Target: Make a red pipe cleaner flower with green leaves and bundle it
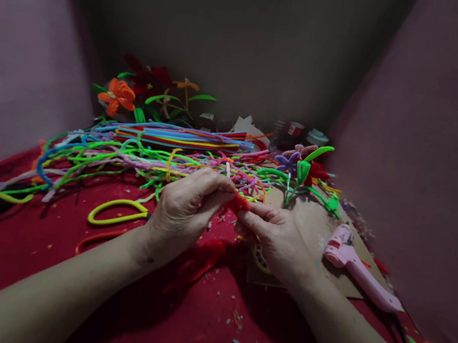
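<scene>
Just left of gun (353, 264), gripped over red cloth (49, 248): red stem (238, 202), pinched at one end in left hand (183, 207), at the other in right hand (276, 241). Farther left of gun, tangled heap (149, 154) and yellow loop (117, 212).

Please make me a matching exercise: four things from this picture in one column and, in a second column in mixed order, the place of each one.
1 red fuzzy piece
2 glue gun
3 orange flower
4 yellow loop

A on the cardboard, at the right
B at the far back left
C pinched between left hand and right hand
D on the red cloth, beside the left hand

Pairs: 1-C, 2-A, 3-B, 4-D
</scene>
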The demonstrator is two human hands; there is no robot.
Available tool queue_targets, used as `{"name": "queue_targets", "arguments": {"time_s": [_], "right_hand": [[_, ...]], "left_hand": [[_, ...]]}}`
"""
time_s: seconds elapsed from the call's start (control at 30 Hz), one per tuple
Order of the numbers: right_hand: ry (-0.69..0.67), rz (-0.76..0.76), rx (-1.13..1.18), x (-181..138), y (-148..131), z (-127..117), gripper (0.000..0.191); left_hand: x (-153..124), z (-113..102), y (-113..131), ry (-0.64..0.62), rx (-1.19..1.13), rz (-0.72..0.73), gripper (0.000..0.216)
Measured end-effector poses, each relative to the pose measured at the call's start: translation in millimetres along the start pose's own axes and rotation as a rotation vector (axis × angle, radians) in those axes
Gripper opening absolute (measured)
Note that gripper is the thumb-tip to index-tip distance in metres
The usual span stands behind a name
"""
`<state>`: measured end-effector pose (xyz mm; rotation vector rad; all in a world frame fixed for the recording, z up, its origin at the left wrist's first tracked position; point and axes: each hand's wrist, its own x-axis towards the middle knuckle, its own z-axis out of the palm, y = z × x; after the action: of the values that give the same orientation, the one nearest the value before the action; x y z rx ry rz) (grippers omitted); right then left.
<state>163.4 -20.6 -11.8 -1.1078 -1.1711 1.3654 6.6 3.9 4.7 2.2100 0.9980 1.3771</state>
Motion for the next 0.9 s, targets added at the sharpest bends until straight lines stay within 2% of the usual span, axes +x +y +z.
{"name": "queue_targets", "arguments": {"time_s": [0.13,0.27,0.37,0.47,0.57,0.77,0.9], "right_hand": [[0.073,-0.069,0.207,-1,3,1,0.027],[0.072,-0.108,0.201,-1,4,1,0.022],[0.110,-0.086,0.216,1,7,-1,0.020],[0.154,-0.059,0.272,5,9,-3,0.020],[0.195,-0.081,0.320,7,8,-4,0.021],[0.177,-0.117,0.354,4,7,1,0.019],[0.153,-0.124,0.346,3,12,2,0.017]], "left_hand": [[-2,1,2,0.017,0.029,-0.050,0.008],[-5,4,2,0.024,-0.033,-0.117,0.007],[-6,6,6,0.012,-0.180,-0.180,0.008],[-4,8,13,0.011,-0.401,-0.274,0.022],[-2,10,17,0.048,-0.505,-0.381,0.033],[-5,18,12,-0.190,-0.636,-0.615,0.016],[-9,24,8,-0.152,-0.772,-0.653,0.012]]}}
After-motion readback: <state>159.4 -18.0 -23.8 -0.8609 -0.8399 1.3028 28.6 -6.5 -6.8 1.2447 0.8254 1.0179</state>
